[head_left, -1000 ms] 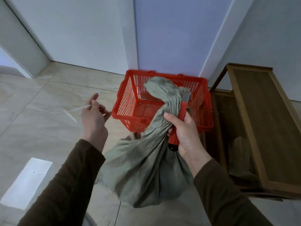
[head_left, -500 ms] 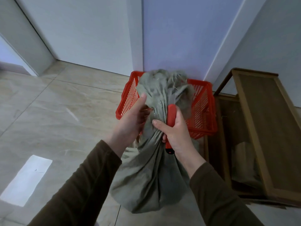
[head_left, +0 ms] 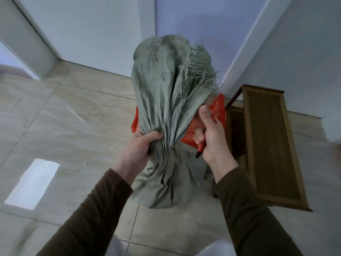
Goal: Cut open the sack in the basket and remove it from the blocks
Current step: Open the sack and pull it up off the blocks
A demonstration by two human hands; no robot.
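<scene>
Left hand [head_left: 137,151] fingers clamp bunched sack [head_left: 166,100] neck; right hand [head_left: 212,137] fingers curled round red knife [head_left: 200,147], before basket [head_left: 218,106].

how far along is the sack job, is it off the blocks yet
Done, it seems: the sack is lifted above the red basket, its frayed mouth hanging loose, so it looks opened. In hand: the left hand grips its gathered neck, and the right hand holds the red cutter. Left: no blocks are visible, so I can't confirm they are free.
</scene>
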